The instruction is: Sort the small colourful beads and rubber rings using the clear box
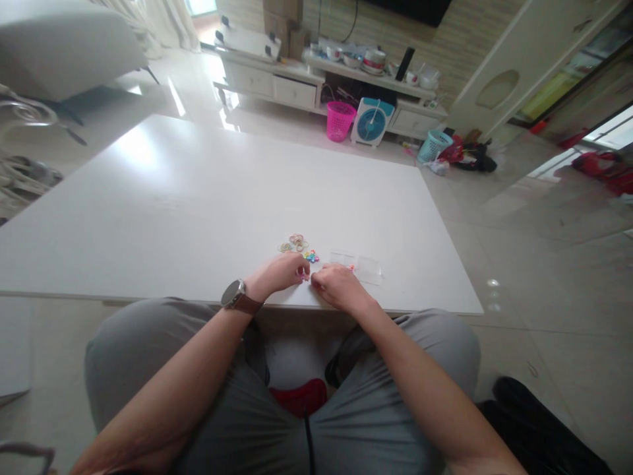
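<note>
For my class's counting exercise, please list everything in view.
Table: one, white, centre
Ring-shaped pieces: several, pale and pink, on table
Shiny pieces: several, multicoloured, on table
Pink pieces: count unclear, pink, table edge
Clear case: one, transparent, table's right
Cabinet: one, white, far side
Dishes: several, mostly white, on cabinet
Fan: one, blue and white, before cabinet
Baskets: two, pink and blue, flanking fan
Screen: one, black, top
Sofa: one, grey, upper left
Watch: one, dark, worn on left
Legs: two, grey trousers, bottom
Arms: two, bare, bottom
Left grip: one, bare, at pink pieces
Right grip: one, bare, beside clear case
</note>
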{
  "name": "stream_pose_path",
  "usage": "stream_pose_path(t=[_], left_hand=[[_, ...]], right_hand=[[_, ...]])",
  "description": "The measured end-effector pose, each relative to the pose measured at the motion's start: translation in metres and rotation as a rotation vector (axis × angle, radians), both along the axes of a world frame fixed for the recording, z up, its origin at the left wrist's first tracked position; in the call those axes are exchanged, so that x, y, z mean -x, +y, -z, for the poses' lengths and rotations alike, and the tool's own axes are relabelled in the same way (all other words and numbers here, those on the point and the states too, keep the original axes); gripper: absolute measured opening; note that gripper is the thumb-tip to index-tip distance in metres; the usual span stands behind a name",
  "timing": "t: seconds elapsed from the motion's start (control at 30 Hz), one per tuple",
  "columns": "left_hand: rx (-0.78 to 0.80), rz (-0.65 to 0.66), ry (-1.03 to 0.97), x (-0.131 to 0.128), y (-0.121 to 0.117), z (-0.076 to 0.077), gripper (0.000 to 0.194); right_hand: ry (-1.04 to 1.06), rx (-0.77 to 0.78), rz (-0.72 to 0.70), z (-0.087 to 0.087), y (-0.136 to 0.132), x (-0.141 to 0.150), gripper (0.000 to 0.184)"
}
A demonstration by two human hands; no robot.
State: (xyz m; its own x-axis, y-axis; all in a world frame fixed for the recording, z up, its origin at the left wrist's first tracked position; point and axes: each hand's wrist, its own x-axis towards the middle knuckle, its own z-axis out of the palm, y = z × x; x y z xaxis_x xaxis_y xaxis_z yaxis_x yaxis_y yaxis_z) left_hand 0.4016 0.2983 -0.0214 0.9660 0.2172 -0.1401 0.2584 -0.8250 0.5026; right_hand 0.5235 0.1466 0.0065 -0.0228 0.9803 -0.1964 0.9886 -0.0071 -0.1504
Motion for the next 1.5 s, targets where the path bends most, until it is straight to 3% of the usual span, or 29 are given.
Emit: stream_pose_path(t=[0.17, 0.4, 0.67, 0.87, 0.97, 1.1, 1.33, 1.5], left_hand=[[0.015, 0.001, -0.010, 0.000, -0.001, 0.001, 0.018], [-0.017, 0.030, -0.062, -0.001, -0.002, 0.006, 0.015], [0.003, 0.028, -0.099, -0.002, -0.003, 0.014, 0.010], [0.031, 0.006, -0.083, -0.001, -0.009, 0.004, 0.014], [0.028, -0.015, -0.071, -0.001, -0.012, 0.001, 0.016], [0.031, -0.023, -0.068, -0.004, -0.011, 0.006, 0.014], [-0.010, -0.070, -0.056, -0.004, -0.001, 0.006, 0.017], [-0.046, -0.104, -0.085, -0.004, 0.003, 0.005, 0.018]], right_hand=[[0.004, 0.002, 0.026, 0.004, 0.002, -0.001, 0.022], [0.018, -0.112, 0.029, 0.008, 0.000, -0.003, 0.016], [-0.010, -0.103, 0.092, 0.015, 0.006, 0.001, 0.019], [0.076, -0.203, 0.102, -0.007, -0.001, -0.022, 0.011], [0.092, -0.280, 0.277, -0.020, -0.011, -0.051, 0.009], [0.050, -0.172, 0.401, -0.026, -0.020, -0.074, 0.011], [-0.014, 0.090, 0.455, -0.018, -0.020, -0.071, 0.014], [-0.028, 0.128, 0.473, -0.013, -0.016, -0.073, 0.015]])
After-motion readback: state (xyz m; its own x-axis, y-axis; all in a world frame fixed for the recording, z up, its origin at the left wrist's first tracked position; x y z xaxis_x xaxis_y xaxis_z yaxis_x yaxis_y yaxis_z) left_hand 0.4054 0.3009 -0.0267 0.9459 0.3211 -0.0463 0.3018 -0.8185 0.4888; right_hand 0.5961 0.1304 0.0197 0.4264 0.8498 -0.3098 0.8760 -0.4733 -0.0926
